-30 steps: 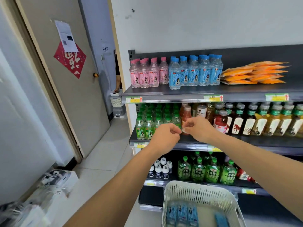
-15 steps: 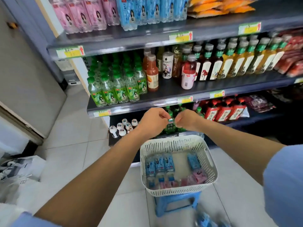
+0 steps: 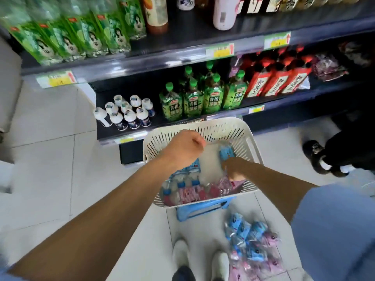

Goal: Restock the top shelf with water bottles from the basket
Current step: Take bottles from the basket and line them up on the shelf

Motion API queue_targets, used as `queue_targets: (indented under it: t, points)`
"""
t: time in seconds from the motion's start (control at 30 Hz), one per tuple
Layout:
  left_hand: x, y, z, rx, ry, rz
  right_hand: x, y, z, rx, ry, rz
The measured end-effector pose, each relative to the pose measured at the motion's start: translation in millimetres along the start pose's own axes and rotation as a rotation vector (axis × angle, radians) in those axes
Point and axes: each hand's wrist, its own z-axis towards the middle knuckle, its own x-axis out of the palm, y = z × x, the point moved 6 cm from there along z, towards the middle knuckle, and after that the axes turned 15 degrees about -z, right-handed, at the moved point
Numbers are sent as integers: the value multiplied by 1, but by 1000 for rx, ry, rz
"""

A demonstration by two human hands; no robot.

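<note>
White basket [image 3: 221,131] holds water bottles [image 3: 226,152]. Our left hand [image 3: 182,151] hangs above, fingers curled on nothing; our right hand [image 3: 235,166] is inside, fingers too blurred to tell.

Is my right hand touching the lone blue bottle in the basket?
Cannot tell. In the head view the right hand, down in the basket, borders the lone blue bottle, but blur and hidden fingertips obscure contact.

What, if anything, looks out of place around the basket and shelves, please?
A loose heap of blue and pink bottles lies on the floor by the person's shoes, outside the basket. Nothing looks spilled.
</note>
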Motion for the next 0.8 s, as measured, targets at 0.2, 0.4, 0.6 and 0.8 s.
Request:
queue_targets:
  t: [0.2,0.4,0.6,0.8]
  points:
    - [13,39,20,-59,-24,-26,57,4,50,-58,88,-384]
    - [21,51,23,-74,-53,-54,63,4,62,-133,-88,-423]
    - [18,20,6,-64,-58,-64,10,-3,27,-93,-93,281]
    - [-11,-70,-39,52,-161,-128,-106,-4,-64,-271,-299,818]
